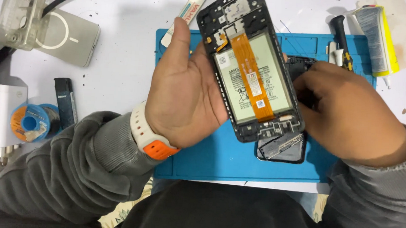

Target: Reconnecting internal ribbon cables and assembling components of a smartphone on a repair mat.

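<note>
Plainly, left hand (186, 87) grip closed on opened phone (250, 67), right hand (348, 116) perhaps pinching its edge

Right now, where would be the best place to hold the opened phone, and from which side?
Probably the black frame edges of the opened phone, as the left hand grips its long left side. The battery and orange flex cable face up in the middle, so fingers should avoid them.

A single camera worn on the person's head looks steeply down, close over a blue work mat (186, 164) on a white table (122, 52). The person's grey sleeves (68, 167) enter from the bottom edge, filling the lower frame.
</note>
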